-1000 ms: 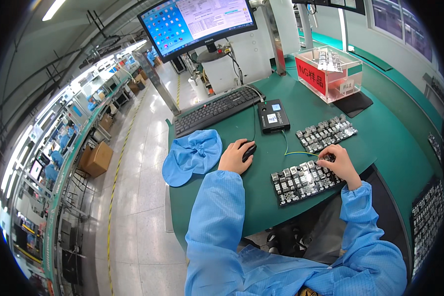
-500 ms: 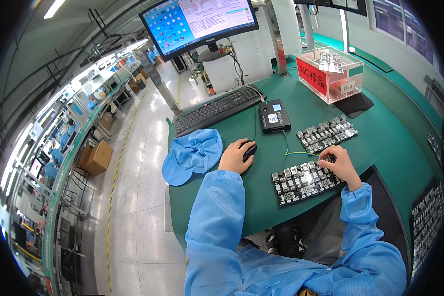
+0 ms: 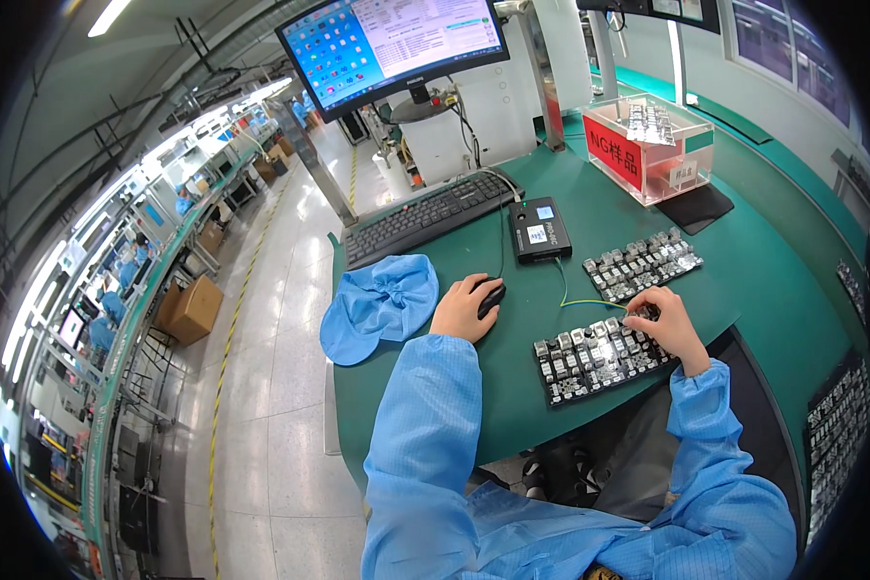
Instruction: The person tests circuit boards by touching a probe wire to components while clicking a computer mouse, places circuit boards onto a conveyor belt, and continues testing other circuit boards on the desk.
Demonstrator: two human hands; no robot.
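1. Head view: left hand (image 3: 464,307) cupped over the black mouse (image 3: 490,296), fingers draped on it, on the green table (image 3: 512,387).
2. Right hand (image 3: 669,327) pinches a yellow-green wire (image 3: 580,304) over the near tray of small parts (image 3: 599,358), fingertips pressed together.
3. At 12 o'clock from that tray: a black reader box (image 3: 539,230); second tray (image 3: 643,264) at 1 o'clock.
4. Blue cap (image 3: 377,304) at 9 o'clock from the mouse, just beside it.

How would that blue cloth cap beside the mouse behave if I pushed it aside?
The blue cloth cap lies crumpled and gathered, so it is probably floppy and would bunch rather than slide whole. It looks thin, likely light. It overhangs the green table edge, so it may drop off.
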